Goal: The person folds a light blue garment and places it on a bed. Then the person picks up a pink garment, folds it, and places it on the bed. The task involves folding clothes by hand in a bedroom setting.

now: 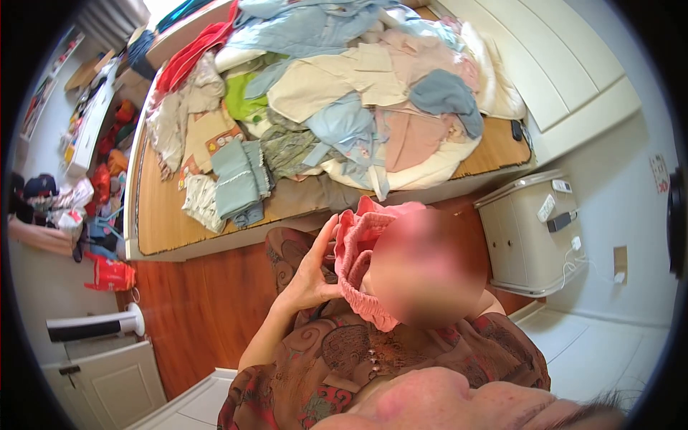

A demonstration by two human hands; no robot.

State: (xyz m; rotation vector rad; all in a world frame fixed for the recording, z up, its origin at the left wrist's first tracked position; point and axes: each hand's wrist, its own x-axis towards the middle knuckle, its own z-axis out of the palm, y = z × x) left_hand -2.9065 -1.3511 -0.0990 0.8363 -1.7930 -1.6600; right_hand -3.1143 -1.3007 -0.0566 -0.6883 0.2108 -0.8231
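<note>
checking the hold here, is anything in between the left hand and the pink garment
Nothing visible: the left hand touches the pink garment directly at its gathered edge. Blurring hides the right hand, so that side can't be judged.

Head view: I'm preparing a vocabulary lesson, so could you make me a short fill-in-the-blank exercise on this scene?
1. The left hand holds a ____-coloured garment with a gathered edge.
2. The red garment lies toward the upper ____ of the clothes pile, as the picture shows it.
3. The beige cabinet stands on the ____ side of the picture.

Missing words: pink; left; right.
</note>
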